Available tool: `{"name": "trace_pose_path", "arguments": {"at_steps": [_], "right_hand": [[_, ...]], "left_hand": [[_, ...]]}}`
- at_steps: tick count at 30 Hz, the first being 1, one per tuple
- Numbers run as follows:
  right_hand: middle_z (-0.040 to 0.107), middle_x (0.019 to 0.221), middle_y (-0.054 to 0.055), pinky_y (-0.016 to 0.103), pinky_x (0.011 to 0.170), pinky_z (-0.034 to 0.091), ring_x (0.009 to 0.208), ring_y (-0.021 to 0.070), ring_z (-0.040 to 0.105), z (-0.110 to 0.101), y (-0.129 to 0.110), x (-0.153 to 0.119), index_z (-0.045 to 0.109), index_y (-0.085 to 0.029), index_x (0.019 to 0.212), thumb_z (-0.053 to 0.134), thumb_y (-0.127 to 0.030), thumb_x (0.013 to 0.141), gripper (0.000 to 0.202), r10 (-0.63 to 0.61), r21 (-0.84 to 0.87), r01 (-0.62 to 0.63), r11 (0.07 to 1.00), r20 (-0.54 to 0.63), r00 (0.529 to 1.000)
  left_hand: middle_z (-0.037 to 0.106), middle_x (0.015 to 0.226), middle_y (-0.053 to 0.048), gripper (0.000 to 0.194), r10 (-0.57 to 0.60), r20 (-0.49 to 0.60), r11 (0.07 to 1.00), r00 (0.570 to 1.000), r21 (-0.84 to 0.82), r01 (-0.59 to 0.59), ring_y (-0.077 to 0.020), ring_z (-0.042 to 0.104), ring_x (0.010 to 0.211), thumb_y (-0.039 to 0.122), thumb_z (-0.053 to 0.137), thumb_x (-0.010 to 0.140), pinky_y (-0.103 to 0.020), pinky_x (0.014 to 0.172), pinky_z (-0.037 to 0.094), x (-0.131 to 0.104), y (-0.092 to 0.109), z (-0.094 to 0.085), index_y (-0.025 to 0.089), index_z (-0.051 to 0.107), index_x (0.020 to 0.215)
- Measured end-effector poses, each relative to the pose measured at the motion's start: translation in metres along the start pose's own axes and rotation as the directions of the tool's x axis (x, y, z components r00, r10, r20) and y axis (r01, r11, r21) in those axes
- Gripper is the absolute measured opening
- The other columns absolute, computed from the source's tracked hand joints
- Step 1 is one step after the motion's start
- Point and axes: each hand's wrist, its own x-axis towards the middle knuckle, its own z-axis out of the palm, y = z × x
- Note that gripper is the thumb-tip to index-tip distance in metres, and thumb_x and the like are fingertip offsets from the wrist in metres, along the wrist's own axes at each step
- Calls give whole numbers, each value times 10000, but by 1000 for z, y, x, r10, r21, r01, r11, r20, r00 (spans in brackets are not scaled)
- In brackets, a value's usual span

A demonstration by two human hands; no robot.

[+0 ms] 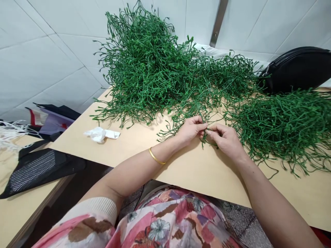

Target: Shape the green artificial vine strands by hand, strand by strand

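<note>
Both hands meet over the pale wooden table (155, 162), near its front edge. My left hand (192, 129), with a gold bangle (156, 156) on its forearm, pinches thin green artificial stems (204, 137). Close beside it, my right hand (224, 138) has thumb and forefinger pressed on the same stems, fingertips almost touching those of the left. A tall heap of green stems (152, 65) rises behind the hands, with loose strands reaching down to them. To the right of my right hand lies another thick bundle of stems (281, 124).
A crumpled white tissue (99, 134) lies on the left of the table. At the back right stands a black bag (300, 70). Further left, a second surface holds a black mesh pouch (38, 168) and white strands (12, 134). A white tiled wall (64, 69) closes the back.
</note>
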Motion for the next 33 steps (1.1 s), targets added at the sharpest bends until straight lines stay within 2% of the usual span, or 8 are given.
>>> {"name": "trace_pose_path", "arguments": {"at_steps": [12, 15, 18, 21, 24, 26, 31, 33], "right_hand": [[438, 525, -24, 233, 501, 298, 513, 88, 400, 2, -43, -31, 449, -174, 551, 475, -273, 803, 273, -95, -53, 106, 993, 185, 978], [508, 566, -10, 241, 551, 350, 559, 99, 465, -17, -58, -45, 542, -174, 621, 497, -285, 819, 231, -244, -125, 238, 963, -36, 969], [556, 593, 8, 261, 561, 357, 577, 109, 496, -61, -50, -40, 606, -181, 676, 557, -313, 791, 182, -377, -419, 166, 893, -493, 784], [588, 598, 40, 303, 539, 329, 537, 118, 486, -118, -16, -20, 642, -180, 704, 579, -361, 746, 196, -497, -676, -94, 731, -622, 605], [424, 424, 0, 404, 572, 262, 494, 170, 455, -163, 23, -5, 596, -206, 636, 631, -424, 652, 221, -354, -769, -478, 424, -626, 694], [430, 485, 31, 423, 578, 229, 554, 218, 491, -175, 36, -4, 573, -229, 642, 514, -440, 757, 248, -331, -827, -465, 317, -556, 763], [542, 708, 105, 431, 631, 293, 789, 299, 558, -131, 5, -22, 601, -212, 787, 423, -320, 849, 218, -541, -870, -229, 436, -457, 706], [567, 664, 94, 386, 601, 346, 743, 265, 561, -98, -16, -25, 604, -196, 740, 521, -289, 803, 140, -706, -879, -29, 476, -402, 584]], "left_hand": [[398, 408, 78, 253, 38, -226, 999, 973, 6, -38, -46, 372, 344, 73, 530, 731, -170, 386, 273, 14, -5, 7, 176, 344, 593], [434, 419, 71, 242, 61, -138, 996, 989, 69, -52, -42, 376, 337, 83, 545, 729, -170, 374, 271, 11, -4, 6, 171, 361, 599], [464, 452, 71, 184, 73, -101, 994, 992, 83, -65, -46, 402, 342, 76, 562, 715, -173, 373, 308, 5, -2, 3, 163, 416, 646], [451, 460, 74, 155, 72, -80, 996, 994, 65, -66, -47, 411, 351, 64, 571, 703, -171, 373, 319, 4, -1, 1, 157, 452, 669], [476, 503, 53, 194, 63, -55, 997, 996, 38, -61, -30, 412, 362, 43, 566, 698, -165, 380, 320, 6, -1, -1, 142, 433, 598], [526, 575, 30, 234, 47, -45, 999, 998, -3, -47, -15, 415, 368, 22, 567, 686, -164, 388, 326, 7, -1, -2, 133, 405, 557], [549, 596, 5, 254, -48, -27, 993, 998, -106, 45, -14, 423, 385, 17, 564, 698, -162, 394, 334, 8, 2, -5, 127, 396, 543], [536, 560, 6, 252, -81, -33, 989, 996, -129, 76, -20, 419, 386, 37, 550, 725, -162, 395, 341, 8, 4, -6, 134, 391, 556]]}}
